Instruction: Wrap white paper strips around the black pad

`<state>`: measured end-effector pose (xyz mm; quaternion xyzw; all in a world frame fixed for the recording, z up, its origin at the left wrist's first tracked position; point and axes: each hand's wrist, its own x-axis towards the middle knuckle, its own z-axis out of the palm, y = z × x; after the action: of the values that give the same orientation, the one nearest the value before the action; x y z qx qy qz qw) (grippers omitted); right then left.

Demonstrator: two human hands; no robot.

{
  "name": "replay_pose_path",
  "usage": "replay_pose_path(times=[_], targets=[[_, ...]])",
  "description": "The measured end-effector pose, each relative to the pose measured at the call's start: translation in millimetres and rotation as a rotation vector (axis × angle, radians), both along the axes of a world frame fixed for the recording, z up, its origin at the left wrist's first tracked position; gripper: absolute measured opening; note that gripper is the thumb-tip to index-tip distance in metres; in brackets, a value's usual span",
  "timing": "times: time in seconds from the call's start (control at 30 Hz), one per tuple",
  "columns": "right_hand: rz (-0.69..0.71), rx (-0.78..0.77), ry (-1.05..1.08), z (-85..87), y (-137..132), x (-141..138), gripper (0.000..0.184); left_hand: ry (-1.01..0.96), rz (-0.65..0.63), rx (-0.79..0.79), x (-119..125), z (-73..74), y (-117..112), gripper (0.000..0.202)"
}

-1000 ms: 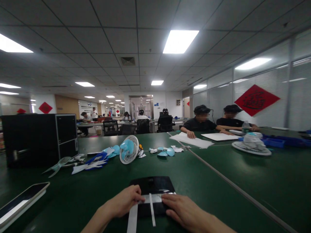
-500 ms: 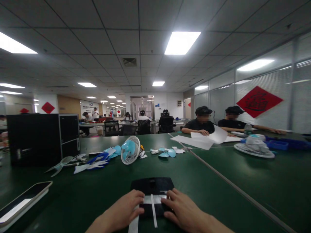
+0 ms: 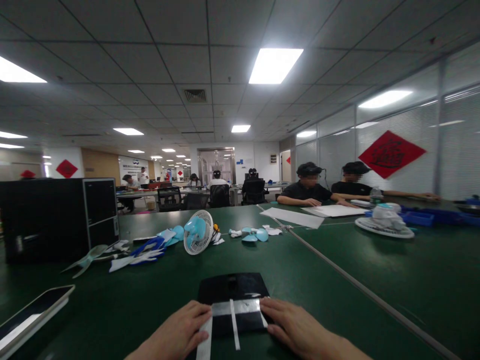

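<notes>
A black flat panel (image 3: 219,287) lies on the green table in front of me. A shiny silvery band (image 3: 245,306) runs across it, and a narrow white strip (image 3: 234,325) lies lengthwise over the band. My left hand (image 3: 183,325) rests at the panel's left edge, fingers stretched forward and thumb by a white ribbed strip (image 3: 204,342). At the right edge, my right hand (image 3: 290,322) lies with extended fingertips on the end of the band. Neither hand is wrapped round anything; the undersides of the fingers are hidden.
A phone (image 3: 35,317) lies at left, before a black computer case (image 3: 45,217). Further back are blue-white gloves (image 3: 144,252), a small fan (image 3: 198,232) and loose blue fan blades (image 3: 255,235). Two people sit at right near white sheets (image 3: 294,217) and a white fan part (image 3: 386,227).
My hands have moved apart, outward to the panel's two sides, uncovering more of the silvery band. The co-worker's lifted white sheet now lies flat. The view has shifted slightly.
</notes>
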<state>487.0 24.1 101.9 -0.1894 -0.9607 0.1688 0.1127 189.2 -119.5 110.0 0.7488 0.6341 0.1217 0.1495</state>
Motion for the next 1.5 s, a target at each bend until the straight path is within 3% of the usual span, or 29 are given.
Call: replay_pose_path(times=[0.23,0.43,0.57,0.67,0.8,0.97,1.1,1.27,1.5], targets=[[-0.001,-0.027,-0.01,-1.3,-1.6,2.2,0.052,0.002,0.068,-0.055,0.4,-7.2,-1.6,0.054],[0.013,-0.073,0.055,-1.1,6.0,-0.3,0.045,0.023,-0.003,-0.015,-8.2,-17.3,5.8,0.051],[-0.014,-0.069,0.131,1.8,26.7,-23.2,0.031,-0.108,-0.026,0.144,-3.0,-6.2,13.7,0.044],[-0.08,0.004,0.155,0.9,46.1,-52.4,0.026,-0.096,0.046,0.232,-6.1,7.4,30.1,0.04],[-0.062,0.082,0.123,2.2,62.4,-90.7,0.031,0.012,0.272,0.284,-40.1,9.5,61.0,0.031],[-0.08,0.087,0.018,5.9,69.0,-122.7,0.033,0.06,0.52,0.271,-100.1,-23.3,78.4,0.03],[-0.136,0.127,-0.038,1.6,74.3,-134.0,0.03,0.089,0.559,0.254,-127.2,-44.3,71.6,0.031],[-0.234,0.24,0.039,4.4,85.1,-106.0,0.026,0.072,0.553,0.234,-134.6,-45.2,65.9,0.038],[-0.56,0.268,0.081,23.4,120.4,14.1,0.03,0.056,0.555,0.156,-119.7,-36.6,62.1,0.035]])
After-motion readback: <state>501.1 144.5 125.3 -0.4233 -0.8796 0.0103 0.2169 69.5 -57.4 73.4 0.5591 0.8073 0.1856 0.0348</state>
